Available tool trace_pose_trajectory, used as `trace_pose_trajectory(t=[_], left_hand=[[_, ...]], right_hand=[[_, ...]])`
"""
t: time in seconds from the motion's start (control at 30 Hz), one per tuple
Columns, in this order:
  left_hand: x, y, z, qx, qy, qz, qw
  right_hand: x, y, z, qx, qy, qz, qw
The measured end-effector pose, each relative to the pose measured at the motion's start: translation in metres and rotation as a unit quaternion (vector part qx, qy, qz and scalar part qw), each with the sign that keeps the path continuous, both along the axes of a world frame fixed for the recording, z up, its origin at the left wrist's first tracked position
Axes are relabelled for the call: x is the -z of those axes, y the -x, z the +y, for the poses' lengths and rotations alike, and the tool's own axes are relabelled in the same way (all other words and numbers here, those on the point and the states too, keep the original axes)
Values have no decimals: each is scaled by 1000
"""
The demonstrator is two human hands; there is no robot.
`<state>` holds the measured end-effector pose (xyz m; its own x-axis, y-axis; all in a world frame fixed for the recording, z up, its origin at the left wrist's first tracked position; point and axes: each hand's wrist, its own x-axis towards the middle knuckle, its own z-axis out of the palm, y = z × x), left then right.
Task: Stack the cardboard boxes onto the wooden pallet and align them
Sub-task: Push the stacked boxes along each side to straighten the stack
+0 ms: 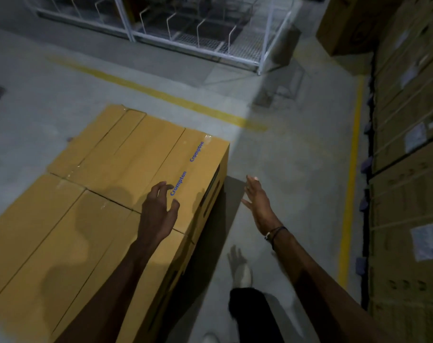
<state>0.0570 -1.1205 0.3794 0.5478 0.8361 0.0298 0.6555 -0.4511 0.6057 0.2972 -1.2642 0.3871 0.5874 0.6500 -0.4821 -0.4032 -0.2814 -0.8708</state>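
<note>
Several long yellow-brown cardboard boxes (126, 154) lie side by side in a flat layer at the lower left, the rightmost one printed with blue "Crompton" lettering. The pallet beneath them is hidden. My left hand (158, 209) hovers over the rightmost box near its right edge, fingers spread and curled, holding nothing. My right hand (257, 201) is out past the stack's right side, above the floor, open with fingers apart. A dark band circles that wrist.
A tall wall of stacked brown cartons (408, 169) with white labels runs along the right. A white wire-mesh cage (210, 33) stands at the back. Yellow floor lines (351, 169) cross the grey concrete. My leg and white shoe (245, 276) are beside the stack.
</note>
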Motion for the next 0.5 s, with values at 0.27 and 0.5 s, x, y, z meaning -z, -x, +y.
trace_pose_trajectory(t=[0.27,0.5], left_hand=[[-23,-93,36,-34,-1,6,999],[-23,-184,73,-95,24,-13,995]], right_hand=[[-23,-96,31,-44,5,-3,999],[-21,-191,92,-102,23,-3,994]])
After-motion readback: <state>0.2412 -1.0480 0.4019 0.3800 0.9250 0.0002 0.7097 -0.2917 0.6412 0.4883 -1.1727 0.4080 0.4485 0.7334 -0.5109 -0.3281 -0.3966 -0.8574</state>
